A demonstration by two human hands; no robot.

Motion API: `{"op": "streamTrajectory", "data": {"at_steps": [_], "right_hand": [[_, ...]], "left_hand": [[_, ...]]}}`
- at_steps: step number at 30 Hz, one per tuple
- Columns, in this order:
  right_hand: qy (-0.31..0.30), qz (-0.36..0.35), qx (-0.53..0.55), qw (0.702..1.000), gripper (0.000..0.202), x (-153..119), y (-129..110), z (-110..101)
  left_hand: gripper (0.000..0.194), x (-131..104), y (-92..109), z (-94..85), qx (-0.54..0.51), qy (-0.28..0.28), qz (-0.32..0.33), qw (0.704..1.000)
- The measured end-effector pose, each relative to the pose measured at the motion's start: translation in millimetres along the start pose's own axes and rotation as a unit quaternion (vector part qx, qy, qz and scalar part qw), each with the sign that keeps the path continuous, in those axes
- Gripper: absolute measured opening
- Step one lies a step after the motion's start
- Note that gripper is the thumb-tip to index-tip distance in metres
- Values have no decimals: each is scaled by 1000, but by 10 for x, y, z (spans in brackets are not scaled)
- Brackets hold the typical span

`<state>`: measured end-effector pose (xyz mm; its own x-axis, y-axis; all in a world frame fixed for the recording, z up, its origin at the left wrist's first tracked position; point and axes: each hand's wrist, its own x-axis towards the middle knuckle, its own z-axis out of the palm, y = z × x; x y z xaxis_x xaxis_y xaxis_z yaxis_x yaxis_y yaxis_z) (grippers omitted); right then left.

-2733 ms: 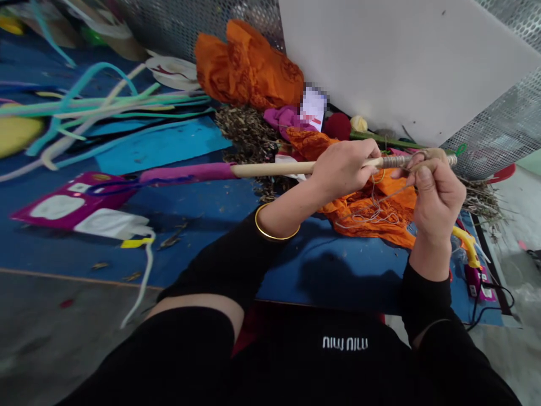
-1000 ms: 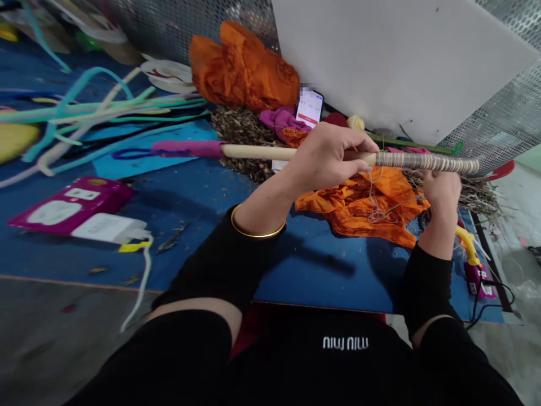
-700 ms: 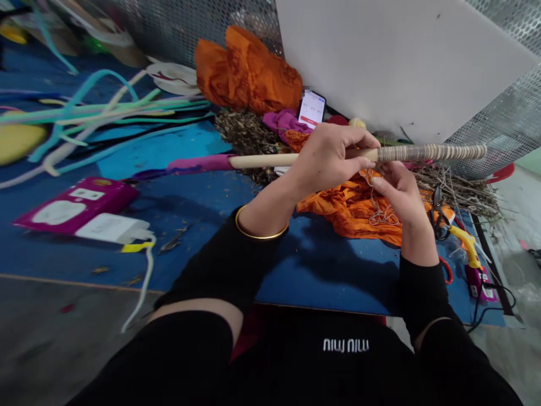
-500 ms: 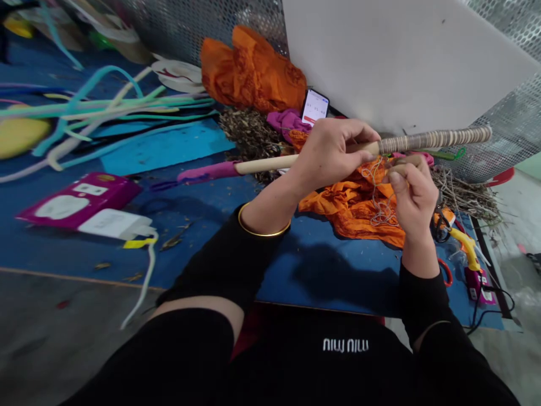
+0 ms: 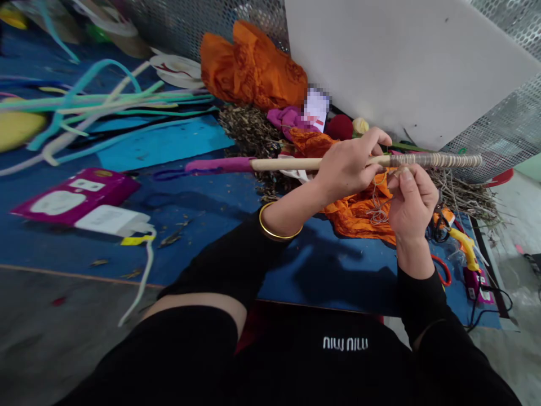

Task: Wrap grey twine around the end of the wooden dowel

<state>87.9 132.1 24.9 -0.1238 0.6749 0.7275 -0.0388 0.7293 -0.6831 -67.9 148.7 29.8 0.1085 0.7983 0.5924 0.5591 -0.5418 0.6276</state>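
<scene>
Two hands work above a blue mat point(image 5: 338, 270) that is spread on the floor, with black-clad knees nearest the camera. The left hand point(image 5: 349, 166), a gold bangle point(image 5: 279, 225) on its wrist, is clamped around a wooden stick point(image 5: 291, 164) held roughly level above the mat. The right hand point(image 5: 412, 197) sits just beside it under the stick, its fingers pinched together on a thin string point(image 5: 376, 206) that hangs in loose loops below the stick. To the right of the left hand the stick is bound in tight coils; its far-left end wears a magenta sleeve point(image 5: 222, 165). Under the hands lies crumpled orange cloth point(image 5: 359, 214), and at the right edge of the mat a yellow glue gun point(image 5: 465, 242). On the left lies a magenta packet point(image 5: 71, 194). Farther off are dry twigs point(image 5: 249, 132), long teal and pale strips point(image 5: 105, 104), another orange cloth point(image 5: 253, 67) and a white board point(image 5: 401, 62) leaning against perforated metal.
</scene>
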Motion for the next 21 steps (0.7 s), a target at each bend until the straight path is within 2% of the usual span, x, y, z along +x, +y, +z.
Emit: {"op": "streamTrajectory", "data": {"at_steps": [7, 11, 17, 21], "right_hand": [[29, -8, -44, 999, 36, -115, -101, 93], [27, -1, -42, 999, 35, -107, -83, 94], [56, 18, -32, 998, 37, -10, -4, -25], [69, 21, -24, 997, 38, 25, 20, -55]], "left_hand": [[18, -21, -16, 73, 51, -18, 12, 998], [20, -18, -26, 77, 62, -28, 5, 998], [30, -11, 30, 40, 82, -92, -8, 992], [38, 6, -14, 0, 69, -108, 27, 991]]}}
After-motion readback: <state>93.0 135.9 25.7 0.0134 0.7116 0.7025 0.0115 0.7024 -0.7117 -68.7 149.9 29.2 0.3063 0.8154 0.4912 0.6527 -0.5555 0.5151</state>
